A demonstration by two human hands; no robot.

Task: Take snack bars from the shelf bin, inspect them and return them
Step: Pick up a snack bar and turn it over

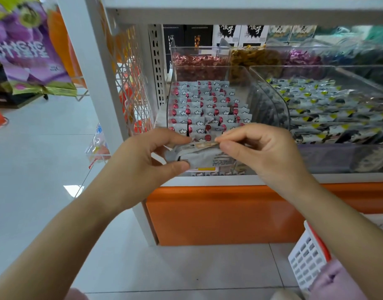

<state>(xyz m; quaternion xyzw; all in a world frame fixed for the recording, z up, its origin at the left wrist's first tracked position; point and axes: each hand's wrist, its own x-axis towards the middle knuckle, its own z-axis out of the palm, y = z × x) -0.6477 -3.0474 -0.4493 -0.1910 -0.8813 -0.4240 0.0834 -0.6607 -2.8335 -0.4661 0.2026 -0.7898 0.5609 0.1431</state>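
A grey-white wrapped snack bar (204, 155) is held in front of the clear shelf bin (254, 92). My left hand (147, 158) grips its left end between thumb and fingers. My right hand (257, 148) pinches the upper right edge of the wrapper between thumb and forefinger. The bar's back, with printed text, faces me. Behind it the bin holds several rows of the same bars (208, 105), white with red dots and cloud prints.
A second clear bin (273, 72) to the right holds blue-and-yellow wrapped bars (329, 107). Smaller bins of red and gold candies (199, 61) stand behind. The orange shelf base (225, 215) is below, a white-and-red basket (307, 256) at lower right, hanging bags (28, 46) at left.
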